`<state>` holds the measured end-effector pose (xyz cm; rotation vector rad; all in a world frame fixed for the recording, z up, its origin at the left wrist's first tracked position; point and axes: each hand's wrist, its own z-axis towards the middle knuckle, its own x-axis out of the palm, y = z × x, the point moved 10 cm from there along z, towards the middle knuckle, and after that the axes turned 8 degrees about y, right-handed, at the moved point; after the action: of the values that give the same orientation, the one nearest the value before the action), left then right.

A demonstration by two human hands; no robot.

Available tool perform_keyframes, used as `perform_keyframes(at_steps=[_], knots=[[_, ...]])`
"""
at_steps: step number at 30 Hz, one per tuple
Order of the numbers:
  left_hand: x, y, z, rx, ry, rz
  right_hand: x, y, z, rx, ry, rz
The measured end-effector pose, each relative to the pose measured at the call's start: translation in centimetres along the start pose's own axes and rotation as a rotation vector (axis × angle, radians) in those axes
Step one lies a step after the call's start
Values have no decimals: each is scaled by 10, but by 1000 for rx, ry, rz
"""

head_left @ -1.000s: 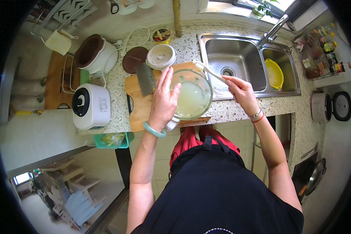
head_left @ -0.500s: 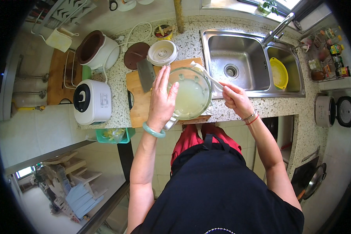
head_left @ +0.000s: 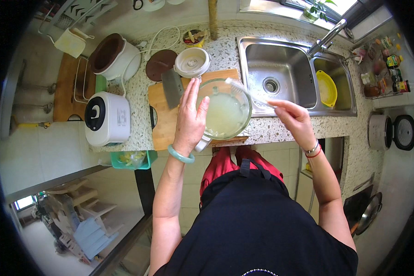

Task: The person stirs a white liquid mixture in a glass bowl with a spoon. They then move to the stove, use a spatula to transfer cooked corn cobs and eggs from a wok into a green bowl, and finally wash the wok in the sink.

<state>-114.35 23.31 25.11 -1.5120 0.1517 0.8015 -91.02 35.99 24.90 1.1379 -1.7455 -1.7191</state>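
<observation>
A clear glass bowl (head_left: 226,117) of cloudy, pale yellow-green liquid stands on the wooden cutting board (head_left: 163,131). My left hand (head_left: 188,119) lies along the bowl's left side, fingers straight and thumb apart, open. Between thumb and fingers of my right hand (head_left: 295,120) is the handle end of a white long-handled utensil (head_left: 253,94). Motion blurs this utensil; its far end reaches over the bowl's upper right rim, and its exact kind is unclear. Left of the bowl, a cleaver (head_left: 172,88) lies on the board.
Behind the bowl sit a white round lid (head_left: 192,62) and a brown lid (head_left: 161,65). A double sink (head_left: 278,57) with a yellow strainer (head_left: 326,87) is at the right. A white cooker (head_left: 117,119) and a white pot (head_left: 126,64) stand left; a green bin (head_left: 147,161) hangs at the counter edge.
My right hand has moved right, away from the bowl, its grip shifting to the handle's end. The utensil has swung with it. My left hand has stayed at the bowl.
</observation>
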Motion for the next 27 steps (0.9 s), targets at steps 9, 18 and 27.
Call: perform_keyframes(at_steps=[9,18,27], knots=[[-7,-1,-10,27,-35,-56,144,61,71,-246,494,-1485],[-21,9,-23,19,-82,-56,129,43,79,-213,431,-1355],[-19,2,-14,45,-66,-37,56,65,53,-178,194,-628]])
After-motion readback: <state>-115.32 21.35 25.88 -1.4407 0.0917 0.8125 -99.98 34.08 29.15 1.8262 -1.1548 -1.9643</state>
